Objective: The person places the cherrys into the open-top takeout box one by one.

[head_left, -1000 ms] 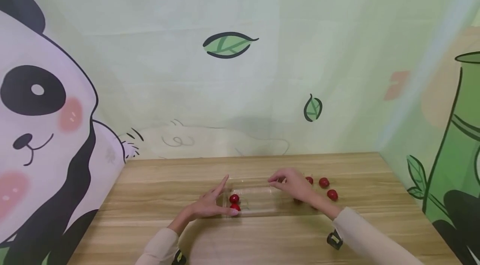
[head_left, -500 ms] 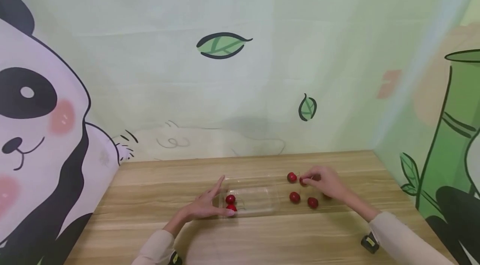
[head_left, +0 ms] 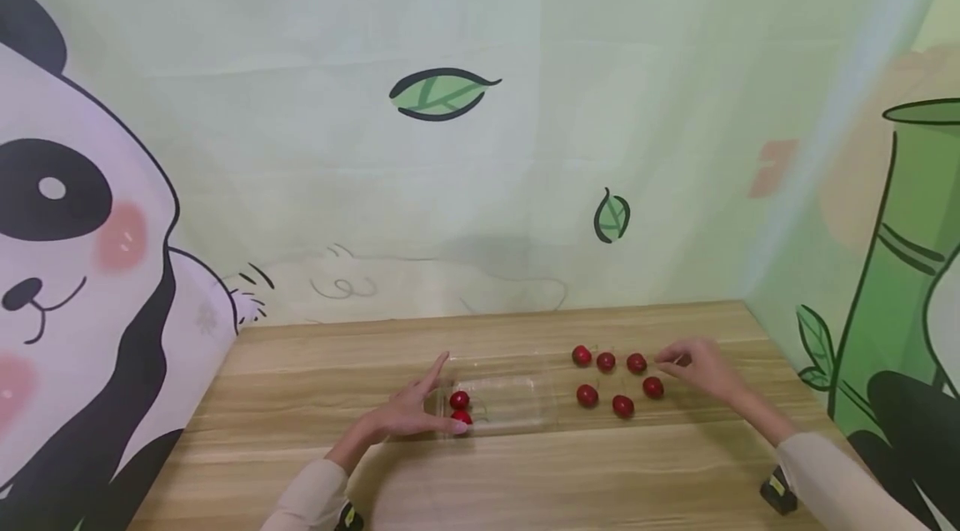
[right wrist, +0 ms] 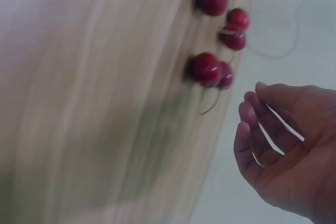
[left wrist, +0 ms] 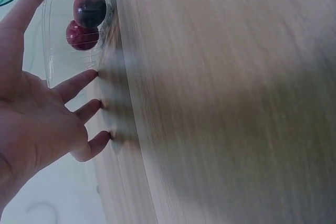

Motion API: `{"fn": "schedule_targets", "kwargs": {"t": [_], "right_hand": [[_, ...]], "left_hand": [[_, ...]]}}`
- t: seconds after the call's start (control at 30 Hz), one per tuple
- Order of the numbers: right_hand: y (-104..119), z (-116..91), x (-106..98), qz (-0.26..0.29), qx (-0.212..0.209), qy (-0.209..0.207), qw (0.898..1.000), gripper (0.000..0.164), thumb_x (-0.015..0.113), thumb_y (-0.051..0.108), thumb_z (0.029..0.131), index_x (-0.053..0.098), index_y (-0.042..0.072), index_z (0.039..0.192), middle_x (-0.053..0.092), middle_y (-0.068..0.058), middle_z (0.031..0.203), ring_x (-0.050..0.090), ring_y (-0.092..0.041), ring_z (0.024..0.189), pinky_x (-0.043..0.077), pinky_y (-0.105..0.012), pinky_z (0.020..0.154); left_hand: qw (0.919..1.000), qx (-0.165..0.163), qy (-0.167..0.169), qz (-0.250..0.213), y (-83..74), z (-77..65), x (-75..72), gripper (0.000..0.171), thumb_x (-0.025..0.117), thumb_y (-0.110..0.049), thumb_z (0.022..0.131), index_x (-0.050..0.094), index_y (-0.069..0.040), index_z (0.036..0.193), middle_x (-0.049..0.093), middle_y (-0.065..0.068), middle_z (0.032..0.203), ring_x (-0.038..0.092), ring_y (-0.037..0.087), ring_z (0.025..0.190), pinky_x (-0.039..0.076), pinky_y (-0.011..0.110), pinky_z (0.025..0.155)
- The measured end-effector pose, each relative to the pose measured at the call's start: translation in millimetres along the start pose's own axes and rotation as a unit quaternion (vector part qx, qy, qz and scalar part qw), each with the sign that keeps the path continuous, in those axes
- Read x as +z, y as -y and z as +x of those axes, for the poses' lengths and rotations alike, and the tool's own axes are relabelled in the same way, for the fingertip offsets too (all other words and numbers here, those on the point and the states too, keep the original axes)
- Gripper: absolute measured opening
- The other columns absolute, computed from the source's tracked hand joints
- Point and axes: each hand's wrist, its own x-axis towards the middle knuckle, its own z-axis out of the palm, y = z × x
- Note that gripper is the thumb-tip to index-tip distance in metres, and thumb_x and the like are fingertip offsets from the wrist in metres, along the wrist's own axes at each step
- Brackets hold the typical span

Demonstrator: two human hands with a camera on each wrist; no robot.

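Note:
My left hand (head_left: 411,413) spreads its thumb and fingers around the left end of a clear plastic box (head_left: 510,406), the thumb along its near side. Inside that end lie two red cherries (head_left: 460,400), side by side; in the left wrist view, cherries (left wrist: 90,9) show through the clear wall. My right hand (head_left: 697,366) is just right of the loose cherries, its thumb and fingertips close to the rearmost right cherry (head_left: 636,363). From the right wrist view, the right hand (right wrist: 283,150) has loosely bent fingers with nothing between them, apart from the stemmed cherries (right wrist: 206,70).
Several loose cherries (head_left: 587,396) lie in two rough rows right of the box, stems attached. The wooden table (head_left: 315,464) ends at a printed backdrop (head_left: 360,181) with a panda and leaves.
My right hand has moved right, from over the box, past the loose cherries to their far side, uncovering them. The left hand keeps its place at the box. The head view has shifted slightly.

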Motion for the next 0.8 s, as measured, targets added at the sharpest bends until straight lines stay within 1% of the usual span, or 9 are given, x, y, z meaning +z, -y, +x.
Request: {"fn": "schedule_targets", "kwargs": {"t": [0.1, 0.17, 0.3, 0.4, 0.47, 0.57, 0.63, 0.7, 0.8], "right_hand": [[-12, -4, 2, -0.007, 0.014, 0.016, 1.0, 0.011, 0.074, -0.001, 0.087, 0.076, -0.007, 0.097, 0.077, -0.022, 0.095, 0.072, -0.026, 0.078, 0.058, -0.023, 0.068], [-19, -6, 4, -0.004, 0.028, 0.028, 0.999, 0.013, 0.072, -0.002, 0.087, 0.076, -0.007, 0.1, 0.077, -0.023, 0.098, 0.072, -0.027, 0.08, 0.059, -0.026, 0.07], [-29, -11, 11, 0.005, 0.06, 0.035, 0.998, 0.016, 0.07, -0.002, 0.088, 0.076, -0.006, 0.102, 0.076, -0.024, 0.101, 0.071, -0.03, 0.085, 0.061, -0.036, 0.075], [-36, -14, 17, 0.012, 0.077, 0.034, 0.996, 0.015, 0.07, -0.001, 0.087, 0.076, -0.005, 0.1, 0.076, -0.024, 0.101, 0.071, -0.031, 0.086, 0.061, -0.043, 0.077], [-39, -15, 21, 0.012, 0.08, 0.034, 0.996, 0.013, 0.071, 0.0, 0.087, 0.076, -0.004, 0.099, 0.077, -0.023, 0.1, 0.071, -0.031, 0.086, 0.06, -0.043, 0.077], [-40, -15, 25, 0.01, 0.084, 0.032, 0.996, 0.011, 0.073, 0.0, 0.086, 0.078, -0.002, 0.096, 0.078, -0.019, 0.097, 0.071, -0.029, 0.086, 0.059, -0.039, 0.075], [-39, -15, 26, 0.009, 0.081, 0.036, 0.996, 0.011, 0.073, 0.001, 0.086, 0.077, -0.002, 0.096, 0.078, -0.019, 0.095, 0.071, -0.029, 0.085, 0.058, -0.037, 0.074], [-37, -15, 27, 0.013, 0.081, 0.037, 0.996, 0.011, 0.074, 0.002, 0.086, 0.077, -0.002, 0.096, 0.078, -0.019, 0.095, 0.071, -0.029, 0.086, 0.059, -0.037, 0.075], [-35, -14, 28, 0.014, 0.079, 0.042, 0.996, 0.012, 0.075, 0.004, 0.087, 0.076, -0.004, 0.095, 0.077, -0.02, 0.095, 0.071, -0.03, 0.086, 0.059, -0.039, 0.075]], "left_hand": [[1.0, 0.004, -0.001, 0.0, -0.7, -0.5, -0.2, 0.123, 0.084, -0.05, 0.08, -0.001, -0.027, 0.166, 0.043, 0.017, 0.161, 0.025, 0.048, 0.153, 0.02, 0.075, 0.118], [1.0, 0.005, -0.002, -0.001, -0.4, -0.4, 0.0, 0.122, 0.084, -0.05, 0.08, 0.0, -0.027, 0.166, 0.043, 0.017, 0.16, 0.026, 0.047, 0.153, 0.02, 0.074, 0.119], [1.0, 0.004, -0.003, -0.006, 0.7, 0.9, 0.7, 0.121, 0.084, -0.051, 0.08, 0.001, -0.029, 0.166, 0.043, 0.017, 0.16, 0.026, 0.048, 0.153, 0.021, 0.075, 0.118], [1.0, -0.001, -0.005, -0.004, 2.0, 1.5, 1.6, 0.121, 0.084, -0.052, 0.08, 0.002, -0.031, 0.166, 0.042, 0.018, 0.16, 0.026, 0.049, 0.152, 0.022, 0.076, 0.117], [1.0, -0.002, -0.006, -0.003, 2.3, 1.7, 2.1, 0.121, 0.084, -0.052, 0.08, 0.001, -0.032, 0.166, 0.043, 0.018, 0.16, 0.026, 0.049, 0.152, 0.022, 0.076, 0.117], [1.0, -0.002, -0.006, 0.001, 2.0, 1.7, 2.3, 0.121, 0.083, -0.053, 0.08, 0.001, -0.03, 0.166, 0.043, 0.017, 0.16, 0.027, 0.048, 0.152, 0.023, 0.075, 0.117], [1.0, -0.002, -0.006, 0.001, 1.9, 1.4, 2.2, 0.121, 0.083, -0.053, 0.08, 0.001, -0.029, 0.166, 0.042, 0.018, 0.16, 0.027, 0.048, 0.152, 0.023, 0.075, 0.117], [1.0, -0.001, -0.008, 0.001, 2.2, 1.0, 1.9, 0.122, 0.083, -0.053, 0.08, 0.001, -0.028, 0.166, 0.042, 0.019, 0.16, 0.028, 0.048, 0.152, 0.024, 0.075, 0.117], [0.9999, -0.005, -0.008, 0.004, 2.6, 0.4, 1.4, 0.122, 0.083, -0.053, 0.08, 0.001, -0.029, 0.166, 0.041, 0.02, 0.16, 0.027, 0.049, 0.152, 0.023, 0.075, 0.117]]}}
